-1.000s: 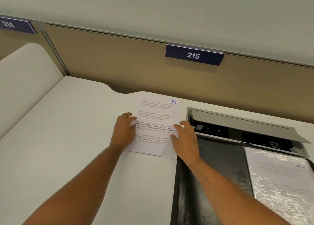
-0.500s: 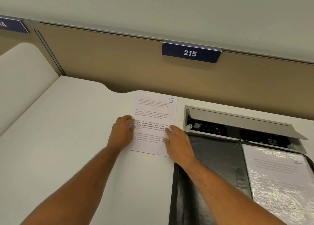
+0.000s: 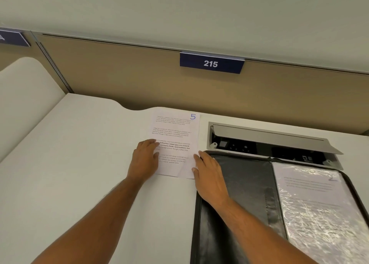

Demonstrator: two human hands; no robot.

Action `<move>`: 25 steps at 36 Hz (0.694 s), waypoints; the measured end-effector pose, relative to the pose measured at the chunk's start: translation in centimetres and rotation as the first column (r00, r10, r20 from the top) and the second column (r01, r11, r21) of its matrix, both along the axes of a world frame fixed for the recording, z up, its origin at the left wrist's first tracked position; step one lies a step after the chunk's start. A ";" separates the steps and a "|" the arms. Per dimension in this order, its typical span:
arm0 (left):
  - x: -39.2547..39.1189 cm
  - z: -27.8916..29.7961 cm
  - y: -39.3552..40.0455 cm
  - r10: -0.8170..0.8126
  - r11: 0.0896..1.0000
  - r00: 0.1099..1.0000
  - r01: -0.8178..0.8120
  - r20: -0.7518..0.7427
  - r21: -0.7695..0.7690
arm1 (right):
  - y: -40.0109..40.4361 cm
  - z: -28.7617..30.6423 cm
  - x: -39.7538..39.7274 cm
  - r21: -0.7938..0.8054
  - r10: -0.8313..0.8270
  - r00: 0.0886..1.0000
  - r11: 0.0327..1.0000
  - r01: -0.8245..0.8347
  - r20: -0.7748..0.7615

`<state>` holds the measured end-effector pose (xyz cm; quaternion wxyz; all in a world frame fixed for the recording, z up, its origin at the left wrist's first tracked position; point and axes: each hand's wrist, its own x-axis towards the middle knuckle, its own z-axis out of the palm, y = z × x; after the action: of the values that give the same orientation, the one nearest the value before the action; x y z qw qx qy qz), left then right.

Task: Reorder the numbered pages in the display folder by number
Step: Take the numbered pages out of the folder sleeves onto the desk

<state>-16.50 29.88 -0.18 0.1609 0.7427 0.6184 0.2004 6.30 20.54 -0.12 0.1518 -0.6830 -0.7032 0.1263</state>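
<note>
A printed page marked 5 [image 3: 175, 132] lies flat on the white desk [image 3: 79, 164], just left of the open black display folder [image 3: 239, 184]. My left hand [image 3: 144, 160] rests on the page's left edge with the fingers laid flat. My right hand [image 3: 207, 176] lies flat at the page's lower right corner, partly over the folder's left flap. In the folder's right half a clear sleeve holds a page marked 2 [image 3: 319, 200].
An open cable box with a raised grey lid [image 3: 269, 140] sits in the desk behind the folder. A beige partition with a blue sign reading 215 [image 3: 211, 63] closes off the back. A neighbouring desk [image 3: 24, 96] lies to the left.
My right hand has slid back toward me, from the page's right edge down to its lower right corner. The left hand and page 5 stay about where they were.
</note>
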 end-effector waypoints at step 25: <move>19.2 0.6 -22.7 -0.480 0.860 0.867 0.495 0.133 -0.126 | -26.1 -0.4 14.3 -0.010 -0.416 0.896 0.906 0.423 0.153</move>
<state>2.69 7.17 0.47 0.2938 0.8495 0.4153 0.1400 20.61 -5.59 -0.56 0.1083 -0.8290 -0.5460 0.0547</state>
